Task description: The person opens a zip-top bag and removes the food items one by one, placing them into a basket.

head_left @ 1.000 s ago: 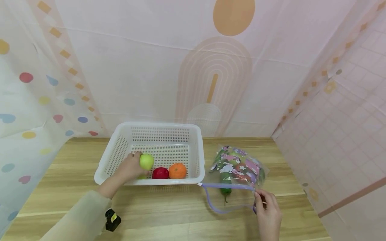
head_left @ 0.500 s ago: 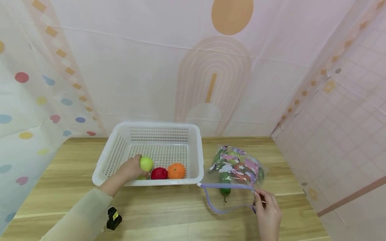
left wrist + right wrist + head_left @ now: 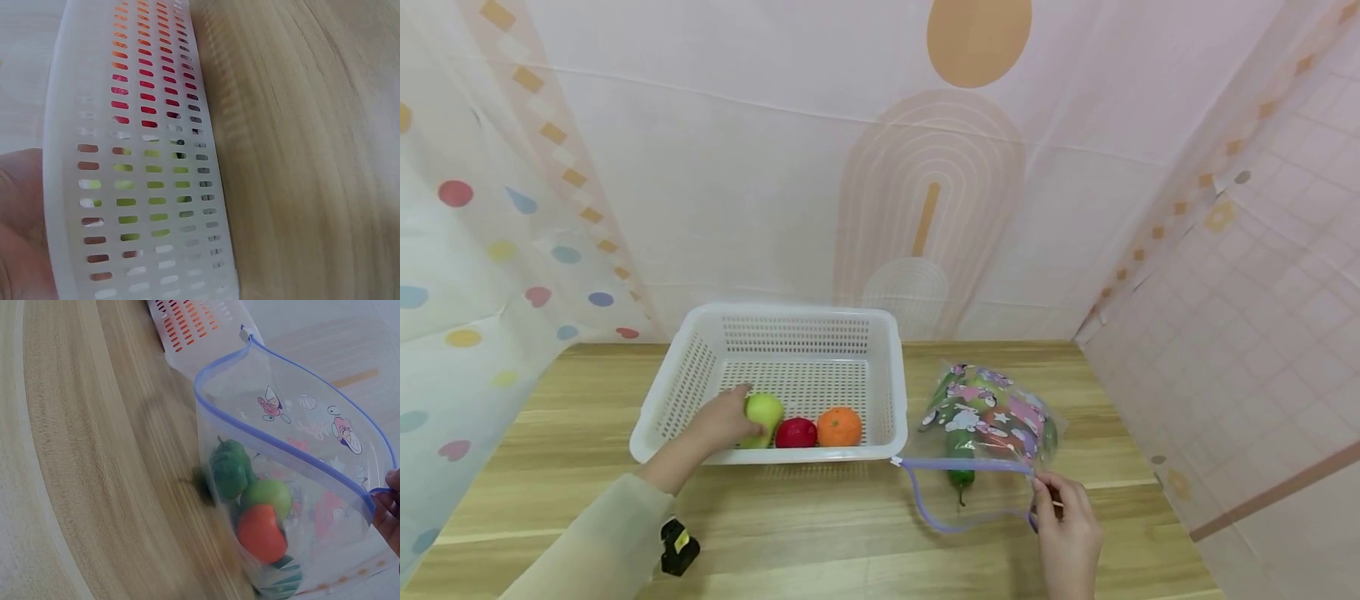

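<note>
A white perforated basket [image 3: 887, 379] holds a green pear [image 3: 764, 411], a dark red fruit [image 3: 796, 433] and an orange [image 3: 839, 427] along its near side. My left hand [image 3: 718, 425] reaches over the near rim, beside the pear's left side, fingers loosely spread; whether the fingertips touch it is hard to see. My right hand [image 3: 1070, 529] pinches the corner of a clear zip bag [image 3: 992, 417] with a purple mouth. That mouth gapes. In the right wrist view the bag contains a green pepper [image 3: 229, 470], a green round fruit [image 3: 269, 495] and a tomato [image 3: 262, 534].
A second green pepper end [image 3: 960, 481] shows near the bag's mouth. Beside the left sleeve is a small black object [image 3: 680, 547] with a yellow label. The wooden table [image 3: 820, 533] meets patterned sheets behind and at both sides.
The green pear has come down slightly in the basket, and more of it shows. My left hand has loosened and drawn back a little to the left. My right hand stays on the bag's corner.
</note>
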Action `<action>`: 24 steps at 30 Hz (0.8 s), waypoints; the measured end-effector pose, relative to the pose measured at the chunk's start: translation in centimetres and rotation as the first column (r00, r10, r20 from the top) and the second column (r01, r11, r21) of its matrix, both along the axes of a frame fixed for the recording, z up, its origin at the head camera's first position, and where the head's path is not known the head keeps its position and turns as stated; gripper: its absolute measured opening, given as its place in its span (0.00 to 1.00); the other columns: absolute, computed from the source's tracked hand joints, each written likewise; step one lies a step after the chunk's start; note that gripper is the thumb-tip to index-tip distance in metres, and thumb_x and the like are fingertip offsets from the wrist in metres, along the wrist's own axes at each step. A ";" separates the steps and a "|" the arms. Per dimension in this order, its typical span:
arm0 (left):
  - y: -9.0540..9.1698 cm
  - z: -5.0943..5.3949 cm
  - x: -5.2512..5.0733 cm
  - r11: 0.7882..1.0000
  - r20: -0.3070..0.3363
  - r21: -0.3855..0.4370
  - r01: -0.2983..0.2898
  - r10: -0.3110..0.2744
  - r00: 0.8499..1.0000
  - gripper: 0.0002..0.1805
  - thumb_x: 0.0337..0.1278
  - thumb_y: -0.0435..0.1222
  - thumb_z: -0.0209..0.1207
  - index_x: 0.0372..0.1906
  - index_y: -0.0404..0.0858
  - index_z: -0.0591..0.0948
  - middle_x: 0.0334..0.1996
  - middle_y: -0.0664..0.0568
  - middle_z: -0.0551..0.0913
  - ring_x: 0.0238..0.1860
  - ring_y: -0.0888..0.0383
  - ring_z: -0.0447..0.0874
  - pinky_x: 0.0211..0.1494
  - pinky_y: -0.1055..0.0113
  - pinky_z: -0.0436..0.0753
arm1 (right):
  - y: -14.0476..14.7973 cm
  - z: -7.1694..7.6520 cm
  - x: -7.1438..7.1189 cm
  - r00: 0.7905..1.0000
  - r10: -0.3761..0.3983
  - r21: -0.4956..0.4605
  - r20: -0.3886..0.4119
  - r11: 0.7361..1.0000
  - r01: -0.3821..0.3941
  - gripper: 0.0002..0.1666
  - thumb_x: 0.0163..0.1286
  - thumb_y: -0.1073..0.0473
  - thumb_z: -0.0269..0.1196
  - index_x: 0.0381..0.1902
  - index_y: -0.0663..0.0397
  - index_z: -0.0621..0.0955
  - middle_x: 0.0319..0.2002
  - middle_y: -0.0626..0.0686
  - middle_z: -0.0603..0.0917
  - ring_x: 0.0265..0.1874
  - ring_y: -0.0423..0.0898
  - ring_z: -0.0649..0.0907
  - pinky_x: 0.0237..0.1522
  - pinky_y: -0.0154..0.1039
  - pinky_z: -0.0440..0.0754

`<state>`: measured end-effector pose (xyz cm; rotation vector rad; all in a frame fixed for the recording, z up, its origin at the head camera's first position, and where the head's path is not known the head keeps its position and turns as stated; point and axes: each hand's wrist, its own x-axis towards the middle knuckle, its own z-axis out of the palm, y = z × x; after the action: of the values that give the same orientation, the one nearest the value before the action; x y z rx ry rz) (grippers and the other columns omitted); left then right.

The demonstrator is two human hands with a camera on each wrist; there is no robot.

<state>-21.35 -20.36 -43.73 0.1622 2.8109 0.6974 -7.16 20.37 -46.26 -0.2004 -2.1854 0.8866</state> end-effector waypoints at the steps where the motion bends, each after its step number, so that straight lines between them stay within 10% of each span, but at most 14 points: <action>1: 0.0 0.1 0.0 1.000 -0.011 0.005 -0.003 0.004 1.000 0.43 0.47 0.39 0.64 0.63 0.19 0.58 0.56 0.22 0.66 0.54 0.29 0.68 0.51 0.40 0.72 | 0.0 0.0 0.0 1.000 0.001 0.000 -0.003 1.000 -0.001 0.09 0.52 0.75 0.67 0.32 0.65 0.81 0.32 0.56 0.81 0.30 0.23 0.72 0.30 0.15 0.73; 24: 1.2 0.4 1.1 0.990 -0.146 0.140 0.006 0.014 0.989 0.51 0.49 0.53 0.63 0.68 0.25 0.55 0.64 0.26 0.57 0.62 0.30 0.58 0.59 0.36 0.64 | -0.2 0.5 0.2 0.999 0.003 -0.023 0.033 1.000 -0.002 0.08 0.53 0.74 0.67 0.32 0.66 0.82 0.31 0.55 0.81 0.28 0.26 0.73 0.28 0.16 0.73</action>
<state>-20.28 -19.21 -43.28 0.2426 2.9005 0.9206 -6.92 20.18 -45.75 -0.2250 -2.2070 0.9162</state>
